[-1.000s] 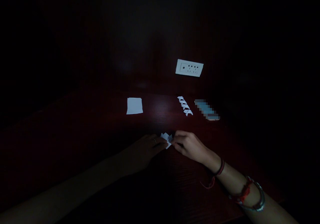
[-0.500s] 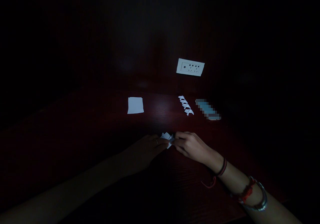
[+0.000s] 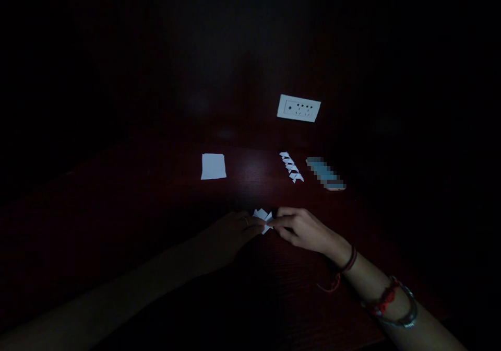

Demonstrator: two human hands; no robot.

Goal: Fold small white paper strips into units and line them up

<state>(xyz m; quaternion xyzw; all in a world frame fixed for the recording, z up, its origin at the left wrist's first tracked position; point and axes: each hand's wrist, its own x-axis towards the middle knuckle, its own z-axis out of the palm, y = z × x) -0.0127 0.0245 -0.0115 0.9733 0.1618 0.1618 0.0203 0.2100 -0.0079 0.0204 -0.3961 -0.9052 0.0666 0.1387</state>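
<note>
Between my hands, low in the middle of the view, is a small folded white paper (image 3: 261, 214) with pointed corners. My left hand (image 3: 240, 230), in deep shadow and wearing a ring, is closed on its left side. From the right, my right hand (image 3: 299, 227) pinches the paper's right edge, with the index finger stretched over it. Fingers cover part of the folds. Farther back, several folded paper pieces (image 3: 290, 166) lie in a slanting row. To their left rests a stack of square white paper (image 3: 213, 166).
A phone (image 3: 326, 174) with a blurred-out screen lies right of the folded row. Behind the dark red table (image 3: 250, 184) rises a dark wall with a white socket plate (image 3: 299, 108). Bracelets (image 3: 391, 304) and a loose red cord hang on my right arm.
My right index finger has reached slightly farther left over the folded paper. My left hand keeps its hold. The whole view has shifted a little.
</note>
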